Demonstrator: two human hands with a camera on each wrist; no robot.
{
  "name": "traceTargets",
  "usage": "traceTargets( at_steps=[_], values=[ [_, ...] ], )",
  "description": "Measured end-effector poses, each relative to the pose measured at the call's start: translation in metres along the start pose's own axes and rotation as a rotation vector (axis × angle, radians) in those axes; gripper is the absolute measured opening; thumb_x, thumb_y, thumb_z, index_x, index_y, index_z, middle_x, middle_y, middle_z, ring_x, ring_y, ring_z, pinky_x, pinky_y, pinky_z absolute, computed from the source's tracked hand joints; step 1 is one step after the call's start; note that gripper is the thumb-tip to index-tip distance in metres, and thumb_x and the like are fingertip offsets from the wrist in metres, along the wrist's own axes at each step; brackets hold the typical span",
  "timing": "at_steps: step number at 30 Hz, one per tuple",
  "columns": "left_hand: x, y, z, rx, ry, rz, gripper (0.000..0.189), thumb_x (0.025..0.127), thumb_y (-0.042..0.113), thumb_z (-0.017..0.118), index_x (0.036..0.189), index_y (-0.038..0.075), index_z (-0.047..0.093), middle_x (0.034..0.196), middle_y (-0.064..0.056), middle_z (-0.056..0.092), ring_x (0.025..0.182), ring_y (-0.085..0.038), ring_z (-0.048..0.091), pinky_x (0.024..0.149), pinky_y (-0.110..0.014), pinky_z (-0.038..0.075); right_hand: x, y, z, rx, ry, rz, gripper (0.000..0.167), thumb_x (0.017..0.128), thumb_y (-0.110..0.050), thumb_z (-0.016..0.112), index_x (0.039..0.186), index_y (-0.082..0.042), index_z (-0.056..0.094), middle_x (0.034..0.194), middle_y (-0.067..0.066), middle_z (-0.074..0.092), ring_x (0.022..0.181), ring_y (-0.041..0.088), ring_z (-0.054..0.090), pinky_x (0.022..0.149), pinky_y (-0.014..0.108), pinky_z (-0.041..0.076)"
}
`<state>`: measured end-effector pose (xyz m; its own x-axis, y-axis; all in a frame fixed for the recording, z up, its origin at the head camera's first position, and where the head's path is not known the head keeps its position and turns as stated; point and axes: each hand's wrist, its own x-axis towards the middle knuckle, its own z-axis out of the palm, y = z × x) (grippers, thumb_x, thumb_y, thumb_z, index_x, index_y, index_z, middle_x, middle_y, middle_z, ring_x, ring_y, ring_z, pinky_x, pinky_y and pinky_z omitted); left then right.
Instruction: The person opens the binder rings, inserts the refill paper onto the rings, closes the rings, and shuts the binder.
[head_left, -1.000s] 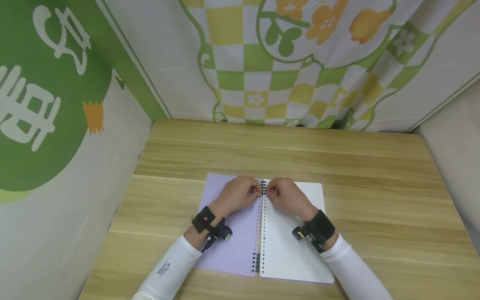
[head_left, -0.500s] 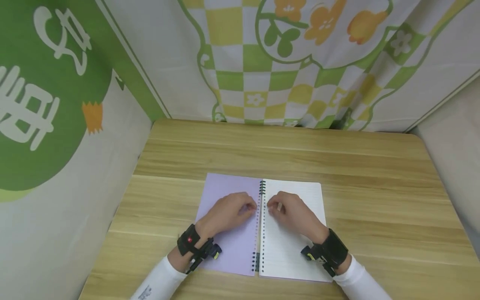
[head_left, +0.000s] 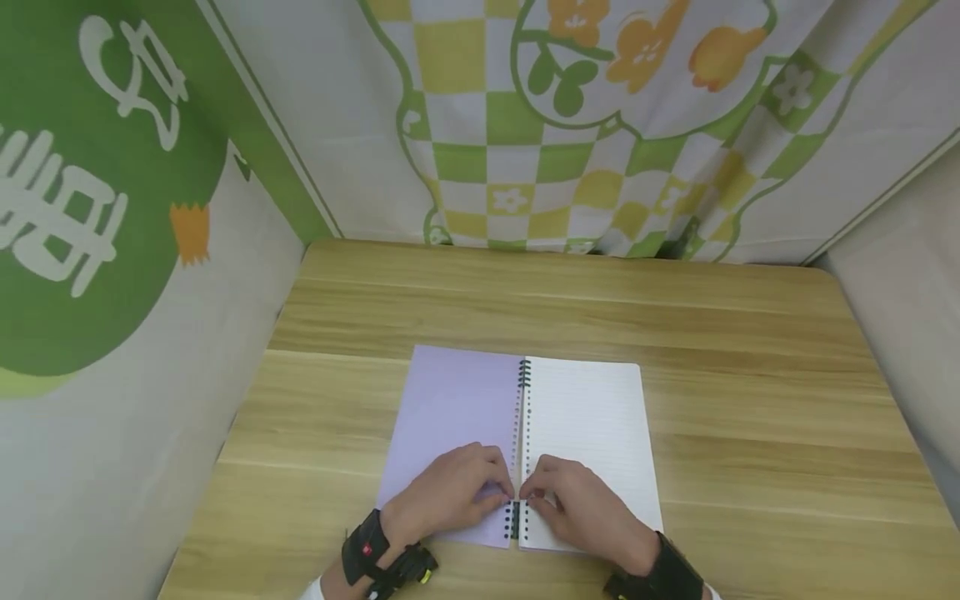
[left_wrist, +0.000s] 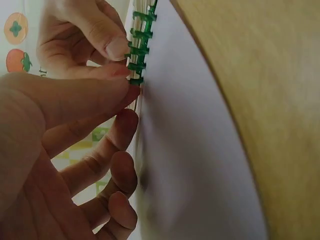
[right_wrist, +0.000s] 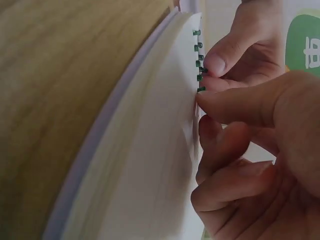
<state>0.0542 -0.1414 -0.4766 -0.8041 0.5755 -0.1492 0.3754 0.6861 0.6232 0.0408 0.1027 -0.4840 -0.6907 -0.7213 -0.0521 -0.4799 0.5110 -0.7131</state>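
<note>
A loose-leaf notebook lies spread on the table, its lilac cover (head_left: 450, 400) to the left and white lined pages (head_left: 588, 417) to the right. Green binder rings (head_left: 524, 373) join the far end of the spine; another green set (head_left: 515, 523) sits at the near end. My left hand (head_left: 453, 493) pinches the near rings (left_wrist: 135, 80) at their upper end between thumb and index finger. From the page side, my right hand (head_left: 581, 504) pinches the same rings (right_wrist: 200, 90), with its thumb pressed at the ring row. Between the two sets, the punched holes carry no rings.
The wooden table (head_left: 735, 400) surrounds the notebook. A checked green and yellow curtain (head_left: 525, 167) hangs behind its far edge, and a wall with green print (head_left: 97, 208) stands at the left. Each wrist wears a black strapped camera (head_left: 405, 571).
Both hands have slid from the far rings down along the spine to the near rings, where they now pinch. The notebook has stayed in place, still open.
</note>
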Motion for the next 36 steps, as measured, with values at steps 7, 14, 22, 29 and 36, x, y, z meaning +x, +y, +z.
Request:
traceTargets(
  at_steps=[7, 14, 22, 29, 36],
  values=[
    [-0.004, 0.002, 0.006, 0.015, 0.039, -0.001, 0.006, 0.095, 0.018, 0.081, 0.097, 0.024, 0.081, 0.102, 0.017, 0.067, 0.096, 0.000, 0.058, 0.086, -0.022, 0.051, -0.006, 0.001, 0.006, -0.011, 0.059, -0.019, 0.015, 0.095, -0.004, 0.078, 0.096, -0.018, 0.080, 0.096, -0.013, 0.069, 0.088, -0.002, 0.063, 0.076, 0.021, 0.055],
    [-0.002, 0.000, 0.010, 0.014, 0.039, 0.000, 0.005, 0.096, 0.019, 0.080, 0.098, 0.024, 0.081, 0.101, 0.017, 0.067, 0.098, 0.000, 0.060, 0.089, -0.022, 0.053, -0.005, -0.001, 0.008, -0.003, 0.053, 0.041, 0.014, 0.095, -0.004, 0.078, 0.093, -0.018, 0.078, 0.096, -0.013, 0.068, 0.085, -0.003, 0.060, 0.076, 0.023, 0.055],
    [0.000, 0.004, 0.013, 0.001, 0.052, 0.013, 0.004, 0.100, 0.025, 0.076, 0.098, 0.023, 0.079, 0.100, 0.017, 0.067, 0.095, 0.001, 0.058, 0.085, -0.021, 0.051, -0.003, -0.004, 0.009, -0.050, 0.054, 0.051, 0.010, 0.096, -0.008, 0.077, 0.096, -0.018, 0.078, 0.095, -0.014, 0.066, 0.085, -0.003, 0.060, 0.075, 0.024, 0.055],
    [0.002, 0.006, 0.013, 0.007, 0.047, 0.007, 0.004, 0.100, 0.026, 0.076, 0.098, 0.023, 0.079, 0.098, 0.017, 0.066, 0.090, 0.002, 0.055, 0.081, -0.018, 0.048, -0.001, -0.006, 0.008, -0.079, 0.039, 0.060, 0.007, 0.098, -0.010, 0.076, 0.097, -0.017, 0.078, 0.094, -0.014, 0.065, 0.082, -0.005, 0.056, 0.074, 0.023, 0.053],
    [0.005, 0.007, 0.012, -0.028, 0.030, -0.023, 0.010, 0.099, 0.031, 0.077, 0.098, 0.021, 0.081, 0.093, 0.018, 0.062, 0.083, 0.004, 0.051, 0.077, -0.017, 0.046, -0.001, -0.003, 0.009, -0.091, 0.055, 0.036, 0.005, 0.096, -0.014, 0.079, 0.094, -0.019, 0.077, 0.093, -0.016, 0.065, 0.082, -0.005, 0.057, 0.075, 0.024, 0.054]
  ],
)
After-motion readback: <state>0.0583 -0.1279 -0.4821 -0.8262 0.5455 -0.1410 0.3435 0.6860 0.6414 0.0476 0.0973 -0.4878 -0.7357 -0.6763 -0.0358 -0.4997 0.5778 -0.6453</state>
